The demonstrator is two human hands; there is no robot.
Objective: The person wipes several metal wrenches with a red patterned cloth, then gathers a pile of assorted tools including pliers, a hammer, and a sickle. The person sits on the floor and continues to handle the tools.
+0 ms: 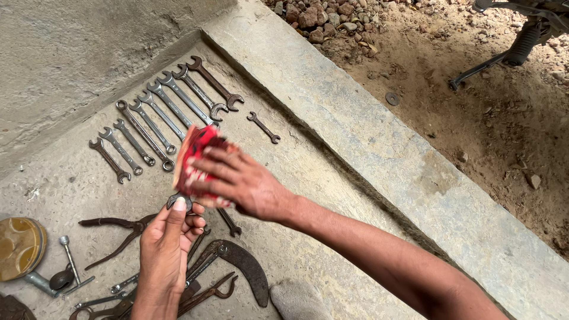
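My left hand (pixel 169 237) pinches one end of a small wrench (pixel 179 201), thumb on its ring end. Just above it, my right hand (pixel 240 178) grips a red cloth (pixel 195 151) and presses it over the wrench's upper part, which the cloth hides. Both hands hover over a rough concrete slab (pixel 308 237). Behind them a row of several steel spanners (pixel 160 112) lies side by side on the slab, ordered by size.
A single small spanner (pixel 264 127) lies apart to the right of the row. Rusty pliers (pixel 118 228), a curved blade (pixel 249 269), more loose tools and a round tin (pixel 21 246) lie at lower left. A raised concrete kerb (pixel 379 136) borders bare dirt and stones.
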